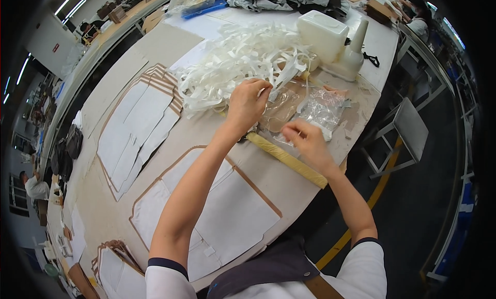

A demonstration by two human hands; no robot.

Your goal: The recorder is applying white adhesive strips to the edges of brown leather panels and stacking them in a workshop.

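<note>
My left hand [249, 104] is closed in a pinch at the near edge of a heap of loose white strips [243, 56]; a strip end shows at its fingertips. To the right and nearer to me, my right hand [306, 141] is also closed, thumb against fingers, slightly smeared by motion; whatever it holds is too small to make out. Beyond the right hand lies a crumpled clear plastic bag [319, 110]. A yellow-wrapped bar [287, 159] runs diagonally just below both hands. Under my left forearm, a large white panel with brown edging [243, 211] lies flat on the table.
A stack of white, brown-edged panels [137, 126] lies left; more panels [116, 273] sit at the near left. A translucent squeeze bottle [351, 59] and a pale plastic container [323, 35] stand behind the strips. A stool [408, 128] stands beyond the table's right edge.
</note>
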